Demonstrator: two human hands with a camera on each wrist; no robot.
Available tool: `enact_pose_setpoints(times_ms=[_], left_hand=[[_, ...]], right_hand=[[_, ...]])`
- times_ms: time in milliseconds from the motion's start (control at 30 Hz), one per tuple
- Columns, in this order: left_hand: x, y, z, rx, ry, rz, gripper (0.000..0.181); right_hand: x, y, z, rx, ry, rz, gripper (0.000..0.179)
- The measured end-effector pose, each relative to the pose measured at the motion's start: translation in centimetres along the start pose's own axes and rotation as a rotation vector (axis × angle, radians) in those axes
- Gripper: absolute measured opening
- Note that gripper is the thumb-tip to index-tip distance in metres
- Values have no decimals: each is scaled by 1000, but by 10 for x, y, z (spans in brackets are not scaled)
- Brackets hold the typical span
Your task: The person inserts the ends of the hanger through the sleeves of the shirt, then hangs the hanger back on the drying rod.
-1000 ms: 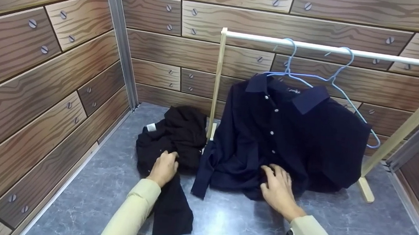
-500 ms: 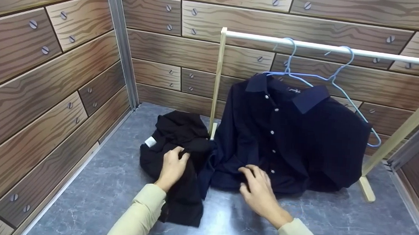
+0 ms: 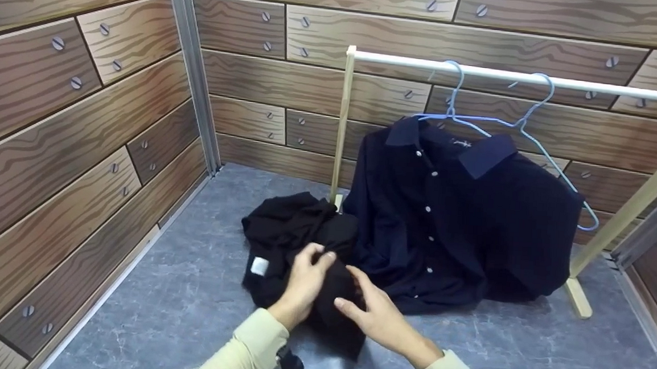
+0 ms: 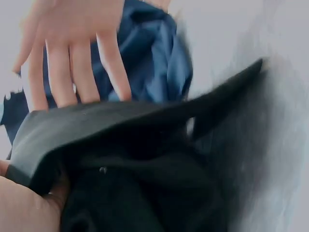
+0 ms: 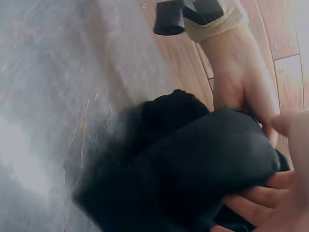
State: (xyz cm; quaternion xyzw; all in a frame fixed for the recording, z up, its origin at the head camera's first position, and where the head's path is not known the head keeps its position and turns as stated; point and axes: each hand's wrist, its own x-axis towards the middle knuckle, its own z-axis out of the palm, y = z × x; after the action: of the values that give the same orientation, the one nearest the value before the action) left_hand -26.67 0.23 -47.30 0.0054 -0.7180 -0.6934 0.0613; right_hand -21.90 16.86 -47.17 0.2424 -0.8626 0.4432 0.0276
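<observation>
A crumpled black garment (image 3: pixel 289 228) with a white label (image 3: pixel 259 266) lies bunched on the grey surface. My left hand (image 3: pixel 304 280) pinches a fold of it between thumb and fingers. In the left wrist view a raised flap of black cloth (image 4: pixel 96 123) runs across, and a small button (image 4: pixel 103 169) shows below it. My right hand (image 3: pixel 380 316) is at the garment's right side, fingers extended and thumb apart; its fingertips (image 4: pixel 123 89) are right at the flap's edge. Close behind, a navy button-up shirt (image 3: pixel 475 216) leans under the rack with a hanger at its shoulder.
The wooden rack has a white rail (image 3: pixel 393 59), a left post (image 3: pixel 342 122) and a right foot (image 3: pixel 578 298). Two blue hangers (image 3: pixel 456 89) hang from the rail. Wood-patterned walls (image 3: pixel 244 76) enclose the back and sides of the grey surface (image 3: pixel 144 310).
My left hand has drawn the black garment right and nearer, beside the navy shirt. My right hand has moved left from the shirt to the black garment.
</observation>
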Motion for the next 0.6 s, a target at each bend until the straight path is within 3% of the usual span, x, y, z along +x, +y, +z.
enact_pose_setpoints(times_ms=[100, 233, 367, 433, 600], left_hand=[[-11, 2, 10, -35, -97, -2, 20], [-23, 4, 19, -59, -164, -25, 23], [-32, 4, 28, -47, -207, -23, 27], [-36, 4, 32, -33, -236, -4, 28], [-46, 6, 40, 5, -334, 45, 28]], right_hand=[[-2, 0, -2, 116, -25, 96, 74], [-4, 0, -6, 356, -26, 231, 68], [-3, 1, -10, 603, 40, 377, 54], [-3, 2, -13, 699, 83, 423, 56], [-3, 6, -18, 820, 177, 502, 60]])
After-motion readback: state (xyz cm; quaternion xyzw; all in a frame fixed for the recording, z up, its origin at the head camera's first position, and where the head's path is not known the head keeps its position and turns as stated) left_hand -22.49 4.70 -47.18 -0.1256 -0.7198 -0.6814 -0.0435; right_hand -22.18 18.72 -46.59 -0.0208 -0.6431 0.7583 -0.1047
